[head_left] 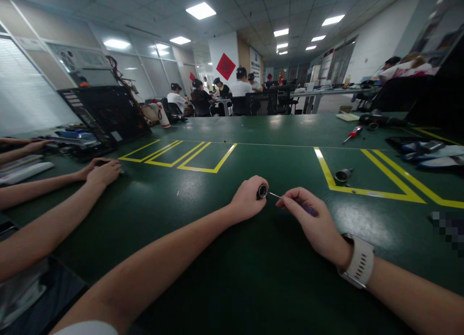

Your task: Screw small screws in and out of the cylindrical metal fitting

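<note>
My left hand (249,197) is closed around a dark round part (262,192), its open ring-shaped end facing right. In my right hand (308,216) is a screwdriver (312,210) with a dark purple handle, held between thumb and fingers. The thin metal shaft points left, and its tip reaches the ring-shaped end of the part. Both hands are just above the green table (203,228), near its middle. A metallic cylindrical piece (343,175) lies inside a yellow taped outline to the right, with tiny bits beside it.
Another person's hands (103,173) work at the left. A red screwdriver (353,134), a dark tool (380,120) and blue-and-grey gloves (435,151) lie at the right. A black panel (108,112) stands at the back left.
</note>
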A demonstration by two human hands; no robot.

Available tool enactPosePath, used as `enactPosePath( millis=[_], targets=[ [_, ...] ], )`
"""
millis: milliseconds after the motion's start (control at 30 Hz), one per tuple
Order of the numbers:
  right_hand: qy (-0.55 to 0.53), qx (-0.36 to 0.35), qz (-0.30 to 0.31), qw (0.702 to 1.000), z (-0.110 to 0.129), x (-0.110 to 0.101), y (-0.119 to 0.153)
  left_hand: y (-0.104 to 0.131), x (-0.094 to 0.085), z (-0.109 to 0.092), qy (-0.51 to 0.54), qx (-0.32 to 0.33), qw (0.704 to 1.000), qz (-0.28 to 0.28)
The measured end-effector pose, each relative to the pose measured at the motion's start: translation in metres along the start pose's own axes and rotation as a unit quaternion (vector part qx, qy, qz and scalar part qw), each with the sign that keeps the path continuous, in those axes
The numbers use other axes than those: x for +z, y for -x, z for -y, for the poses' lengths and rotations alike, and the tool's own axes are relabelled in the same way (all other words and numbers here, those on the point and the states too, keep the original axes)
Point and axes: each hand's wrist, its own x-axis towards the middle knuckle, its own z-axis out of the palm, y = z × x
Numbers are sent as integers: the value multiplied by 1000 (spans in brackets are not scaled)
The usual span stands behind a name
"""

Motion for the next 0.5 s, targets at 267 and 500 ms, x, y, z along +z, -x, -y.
enactPosePath(
  millis=[267,500],
  targets=[
    [47,-33,11,998,6,1,3,0,-1,-3,-20,-6,1000,5],
    [33,-17,27,999,3,3,1,1,-1,-2,-14,7,1000,-5]
  ],
)
